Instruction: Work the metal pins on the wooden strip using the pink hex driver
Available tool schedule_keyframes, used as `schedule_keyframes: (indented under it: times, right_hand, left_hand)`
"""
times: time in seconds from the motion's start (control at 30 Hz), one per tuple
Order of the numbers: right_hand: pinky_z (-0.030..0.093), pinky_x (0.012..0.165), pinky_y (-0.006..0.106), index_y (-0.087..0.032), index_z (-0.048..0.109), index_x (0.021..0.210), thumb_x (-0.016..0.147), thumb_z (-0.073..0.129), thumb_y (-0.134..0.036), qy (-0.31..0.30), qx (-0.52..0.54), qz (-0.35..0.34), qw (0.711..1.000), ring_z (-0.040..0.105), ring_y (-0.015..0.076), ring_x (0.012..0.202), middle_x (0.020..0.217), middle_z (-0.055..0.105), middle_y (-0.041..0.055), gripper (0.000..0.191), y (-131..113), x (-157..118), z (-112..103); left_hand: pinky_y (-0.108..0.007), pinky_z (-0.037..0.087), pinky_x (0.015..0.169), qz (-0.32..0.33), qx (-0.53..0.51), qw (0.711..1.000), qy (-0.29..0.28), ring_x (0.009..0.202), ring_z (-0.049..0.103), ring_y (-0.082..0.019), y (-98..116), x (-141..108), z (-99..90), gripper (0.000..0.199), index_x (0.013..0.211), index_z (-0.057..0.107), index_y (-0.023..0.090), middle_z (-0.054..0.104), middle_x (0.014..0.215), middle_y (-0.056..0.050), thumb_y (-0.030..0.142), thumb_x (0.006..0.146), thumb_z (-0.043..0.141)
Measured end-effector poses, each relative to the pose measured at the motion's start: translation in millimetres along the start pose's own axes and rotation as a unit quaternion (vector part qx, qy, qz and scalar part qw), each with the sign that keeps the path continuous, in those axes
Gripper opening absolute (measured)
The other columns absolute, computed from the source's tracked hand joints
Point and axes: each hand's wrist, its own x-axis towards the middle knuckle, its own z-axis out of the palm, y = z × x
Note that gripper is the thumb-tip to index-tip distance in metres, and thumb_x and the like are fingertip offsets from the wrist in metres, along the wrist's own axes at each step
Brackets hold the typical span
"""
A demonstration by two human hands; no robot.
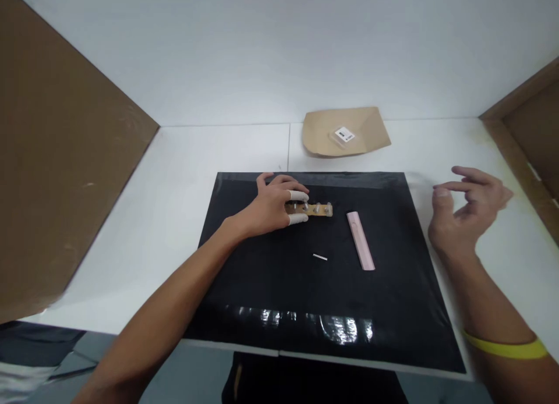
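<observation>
My left hand (pixel 279 206), with white covers on two fingertips, grips the left part of a small tan strip (pixel 322 210) that bears several small clear and metallic pieces. The strip lies on a glossy black mat (pixel 271 276). My right hand (pixel 469 203) is off the mat to the right, above the white table, its thumb and index finger curved toward each other with a gap between them and nothing visible there. To the right of the strip lies a pink flat bar (pixel 360 241). A short thin metal pin (pixel 320 257) rests below the strip.
Behind the mat sits a brown paper tray (pixel 371 124) with a small clear labelled case (pixel 343 135) in it. A white wall stands at the back of the white table (pixel 183 177). Brown panels flank the table on the left (pixel 65 148) and right (pixel 533 113).
</observation>
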Motion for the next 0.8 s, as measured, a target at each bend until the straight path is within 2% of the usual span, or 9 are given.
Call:
schedule_keyframes:
  times: [0.13,0.2,0.37,0.53,0.67,0.73,0.8]
  right_hand:
    - [0.035,0.107,0.054,-0.018,0.066,0.084,0.090,0.066,-0.046,-0.006,0.008,0.010,1.000,0.064,0.0302,0.112,0.124,0.072,0.0118,0.028,1.9,-1.0,2.4]
    - [0.035,0.107,0.054,-0.018,0.066,0.085,0.090,0.066,-0.045,-0.004,0.014,0.017,1.000,0.064,0.0307,0.114,0.124,0.072,0.0128,0.028,0.3,-0.9,2.9]
    - [0.031,0.108,0.054,-0.017,0.067,0.085,0.090,0.066,-0.045,-0.016,0.026,0.038,0.999,0.062,0.0335,0.122,0.124,0.071,0.0151,0.029,-6.0,0.4,3.3]
    - [0.030,0.107,0.054,-0.016,0.068,0.086,0.091,0.065,-0.047,-0.025,0.037,0.050,0.998,0.060,0.0346,0.123,0.126,0.070,0.0164,0.032,-10.3,0.6,4.5]
    - [0.030,0.106,0.054,-0.017,0.069,0.086,0.090,0.066,-0.046,-0.032,0.037,0.053,0.997,0.057,0.0356,0.125,0.127,0.069,0.0159,0.030,-9.7,-1.3,6.2]
    - [0.030,0.106,0.053,-0.017,0.069,0.086,0.089,0.067,-0.046,-0.037,0.033,0.044,0.998,0.056,0.0348,0.124,0.127,0.068,0.0148,0.029,-9.8,-2.4,6.8]
    - [0.030,0.104,0.052,-0.018,0.069,0.086,0.088,0.068,-0.046,-0.046,0.026,0.028,0.998,0.055,0.0342,0.123,0.127,0.068,0.0136,0.028,-11.6,-3.1,6.7]
  left_hand:
    - [-0.058,0.010,0.122,0.004,0.003,1.000,-0.008,0.136,0.057,-0.028,1.4,0.3,-0.4,0.015,0.101,0.075,0.028,0.074,0.132,-0.001,0.035,0.088,0.077]
    - [-0.059,0.010,0.122,0.004,0.012,1.000,-0.006,0.136,0.057,-0.029,0.6,-0.1,-0.1,0.017,0.103,0.075,0.028,0.074,0.132,-0.002,0.036,0.088,0.078]
    - [-0.059,0.013,0.122,-0.014,0.040,0.999,0.001,0.139,0.055,-0.032,0.6,-2.2,2.0,0.050,0.126,0.069,0.026,0.070,0.140,-0.007,0.043,0.082,0.087]
    - [-0.059,0.016,0.125,-0.011,0.054,0.998,0.031,0.145,0.050,-0.034,4.4,-12.4,1.3,0.068,0.139,0.061,0.027,0.059,0.154,-0.010,0.047,0.080,0.088]
    - [-0.064,0.020,0.125,-0.035,0.041,0.996,0.072,0.154,0.038,-0.039,-7.1,-37.1,-0.3,0.086,0.150,0.052,0.032,0.045,0.165,-0.012,0.062,0.077,0.086]
    - [-0.067,0.021,0.126,-0.058,0.013,0.991,0.118,0.156,0.034,-0.041,-16.9,-54.0,0.4,0.092,0.155,0.046,0.034,0.039,0.169,-0.013,0.071,0.078,0.080]
    - [-0.065,0.024,0.128,-0.060,-0.022,0.983,0.174,0.158,0.034,-0.040,-25.3,-70.2,3.3,0.091,0.157,0.043,0.033,0.035,0.171,-0.013,0.072,0.082,0.074]
